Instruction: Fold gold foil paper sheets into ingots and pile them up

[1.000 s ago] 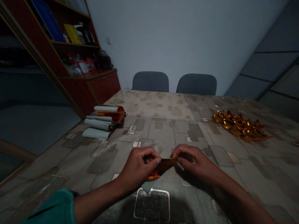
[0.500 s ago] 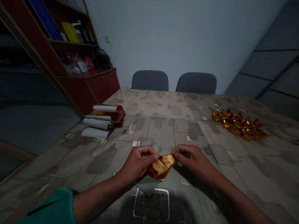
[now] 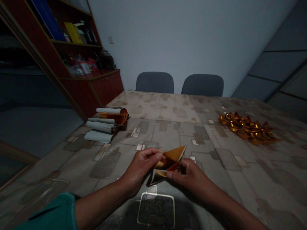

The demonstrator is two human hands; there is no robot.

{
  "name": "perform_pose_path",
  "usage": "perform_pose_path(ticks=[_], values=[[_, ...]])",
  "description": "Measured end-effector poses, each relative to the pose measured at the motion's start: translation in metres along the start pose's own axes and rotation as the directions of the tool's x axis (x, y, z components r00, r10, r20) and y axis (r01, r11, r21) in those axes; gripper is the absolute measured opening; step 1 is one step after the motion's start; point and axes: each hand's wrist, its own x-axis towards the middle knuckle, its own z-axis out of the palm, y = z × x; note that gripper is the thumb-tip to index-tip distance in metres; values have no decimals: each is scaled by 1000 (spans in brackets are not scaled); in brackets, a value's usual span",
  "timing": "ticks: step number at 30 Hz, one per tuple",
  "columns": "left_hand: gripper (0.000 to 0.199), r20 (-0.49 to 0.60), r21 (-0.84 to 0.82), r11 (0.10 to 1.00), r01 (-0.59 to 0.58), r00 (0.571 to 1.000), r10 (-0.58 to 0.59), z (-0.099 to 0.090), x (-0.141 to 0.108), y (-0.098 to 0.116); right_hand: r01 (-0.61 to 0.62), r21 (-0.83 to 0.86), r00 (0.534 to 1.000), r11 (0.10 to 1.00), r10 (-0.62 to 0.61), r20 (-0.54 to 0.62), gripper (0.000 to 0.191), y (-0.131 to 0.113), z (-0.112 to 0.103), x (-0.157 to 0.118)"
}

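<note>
Foil paper [image 3: 176,154], part-folded in our judgement, is pinched by our left hand [image 3: 141,167] and right hand [image 3: 190,175]; shaped pieces [image 3: 249,129] lie to its right, seemingly unworked sheets [image 3: 102,127] left.

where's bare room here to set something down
Bare: the far middle of the table, bordered by curled sheets left, folded gold pieces right and chairs behind. Crowded: near middle, where left hand and right hand hold gold paper.

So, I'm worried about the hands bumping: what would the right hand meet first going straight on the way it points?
The right hand would first meet the folded, shiny gold paper it holds; the left hand seems next, though depth is unclear from this view.
</note>
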Motion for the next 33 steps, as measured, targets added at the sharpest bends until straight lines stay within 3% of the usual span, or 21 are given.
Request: perform_pose_path(ticks=[4, 7, 10, 14, 21, 26, 29, 31, 33], values=[[49, 172, -15, 998, 62, 983, -59, -7, -1, 5, 9, 69, 994, 998, -1, -106, 27, 2, -12, 0], [49, 248, 88, 995, 48, 966, -68, -9, 0, 6, 3, 104, 988, 995, 13, -156, 30, 1, -16, 1], [46, 212, 204, 979, 21, 975, -65, -8, 0, 3, 11, 95, 986, 995, 5, -164, 29, -1, -13, 2], [33, 134, 326, 945, -3, 990, -43, -6, -2, 1, 53, 49, 995, 997, -48, -92, 29, -3, -6, 2], [27, 133, 408, 910, -73, 991, 19, -4, -5, 6, 98, -36, 987, 995, -102, -125, 22, -3, -6, 2], [27, 109, 415, 905, -92, 993, 51, -7, -3, 9, 6, -68, 984, 998, -18, -177, 29, -3, -23, 0], [25, 63, 418, 902, -108, 994, 90, -11, 0, 13, -57, -172, 951, 983, 1, -309, 32, -14, -44, -3], [23, 59, 449, 888, -99, 995, 80, -12, 1, 14, -26, -261, 885, 965, -99, -455, 32, -26, -56, -5], [20, 93, 517, 849, -109, 993, 71, -11, 0, 15, 15, -384, 852, 923, -213, -478, 29, -38, -60, -8]])
